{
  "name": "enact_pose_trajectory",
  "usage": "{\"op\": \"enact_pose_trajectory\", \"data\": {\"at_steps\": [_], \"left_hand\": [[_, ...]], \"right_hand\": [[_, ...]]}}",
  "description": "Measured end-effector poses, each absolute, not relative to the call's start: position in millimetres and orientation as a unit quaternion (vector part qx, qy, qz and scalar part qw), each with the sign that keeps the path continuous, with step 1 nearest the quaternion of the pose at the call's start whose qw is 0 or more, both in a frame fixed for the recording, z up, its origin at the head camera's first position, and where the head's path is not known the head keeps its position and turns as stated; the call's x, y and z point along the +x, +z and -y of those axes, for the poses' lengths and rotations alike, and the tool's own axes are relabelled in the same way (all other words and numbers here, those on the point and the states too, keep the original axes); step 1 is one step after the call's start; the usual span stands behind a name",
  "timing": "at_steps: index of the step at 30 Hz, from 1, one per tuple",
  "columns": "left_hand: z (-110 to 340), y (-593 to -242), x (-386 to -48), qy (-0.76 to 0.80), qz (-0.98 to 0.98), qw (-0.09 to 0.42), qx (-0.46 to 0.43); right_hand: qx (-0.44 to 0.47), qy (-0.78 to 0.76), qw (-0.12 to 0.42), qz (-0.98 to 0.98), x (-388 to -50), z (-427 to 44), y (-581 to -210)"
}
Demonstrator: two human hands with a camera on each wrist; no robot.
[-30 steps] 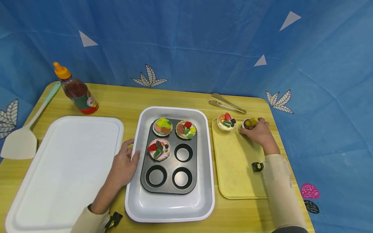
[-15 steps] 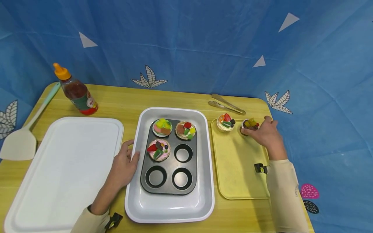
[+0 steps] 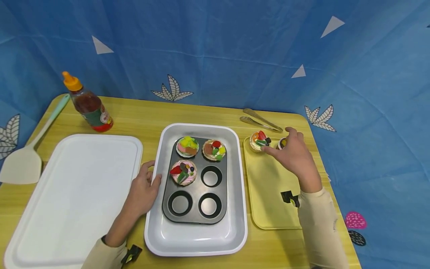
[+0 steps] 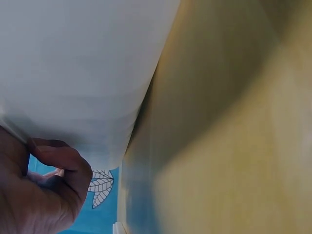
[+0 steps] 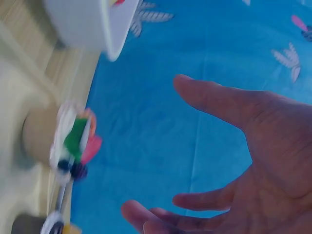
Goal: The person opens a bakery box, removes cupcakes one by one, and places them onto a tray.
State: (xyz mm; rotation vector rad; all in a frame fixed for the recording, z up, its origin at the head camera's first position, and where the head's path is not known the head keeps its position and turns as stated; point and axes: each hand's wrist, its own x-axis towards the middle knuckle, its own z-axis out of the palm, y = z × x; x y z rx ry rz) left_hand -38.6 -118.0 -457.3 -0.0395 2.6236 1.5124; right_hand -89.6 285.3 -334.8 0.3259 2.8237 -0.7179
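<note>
My left hand point(image 3: 143, 189) grips the left rim of the white deep tray point(image 3: 196, 241); in the left wrist view its fingers curl at the tray's edge. Inside that tray lies a dark muffin tin point(image 3: 194, 186), with three fruit-topped cupcakes in its upper cups. Above the yellow tray point(image 3: 268, 201), my right hand point(image 3: 295, 155) is spread with thumb and fingers apart, holding nothing. A cupcake with a strawberry and cream point(image 3: 259, 141) sits just left of its thumb. Partly hidden behind the hand is a brown cupcake point(image 3: 281, 143). The right wrist view shows the strawberry cupcake point(image 5: 73, 139) apart from the fingers.
Metal tongs point(image 3: 260, 120) lie behind the yellow tray. On the left are a flat white tray point(image 3: 77, 194), a spatula point(image 3: 23, 164) and a sauce bottle point(image 3: 90, 104) with an orange cap. A blue cloth point(image 3: 215, 52) hangs behind the table.
My right hand has let go of the brown cupcake, which stays on the yellow tray, and has moved left toward the strawberry cupcake. The left hand has stayed on the rim.
</note>
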Motion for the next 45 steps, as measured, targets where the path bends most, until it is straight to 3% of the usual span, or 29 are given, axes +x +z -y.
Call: {"op": "enact_pose_trajectory", "data": {"at_steps": [21,45], "left_hand": [[119.9,-460.2,-39.3,0.534,-0.842,0.078,0.002],[121.3,-463.3,-39.9,0.541,-0.839,0.067,0.011]], "right_hand": [[-0.005,-0.315,0.098,-0.944,-83.3,-187.4,-342.5],[-0.102,-0.224,0.141,-0.959,-79.9,-89.9,-388.9]]}}
